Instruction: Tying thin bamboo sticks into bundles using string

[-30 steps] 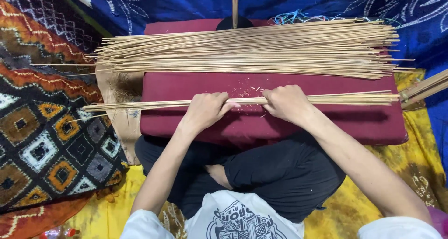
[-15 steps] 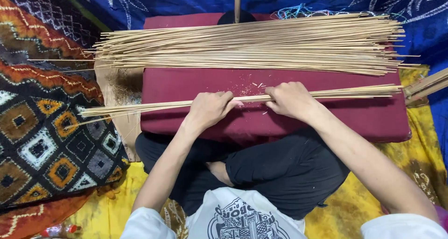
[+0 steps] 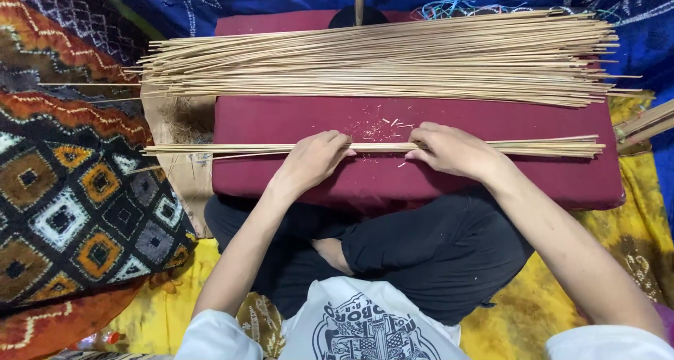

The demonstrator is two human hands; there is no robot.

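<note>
A person sits cross-legged behind a maroon cushion that serves as the surface. Both hands rest palm-down on a thin bundle of sticks lying across its near part. The left hand and right hand sit close together near the bundle's middle, fingers curled over the sticks; whether they pinch or only press is hard to tell. A far larger pile lies along the far edge, well apart. Small shavings dot the cloth between. To roll or even the bundle well, pressure should probably stay light and equal under both palms, keeping the sticks parallel and clear of the pile.
</note>
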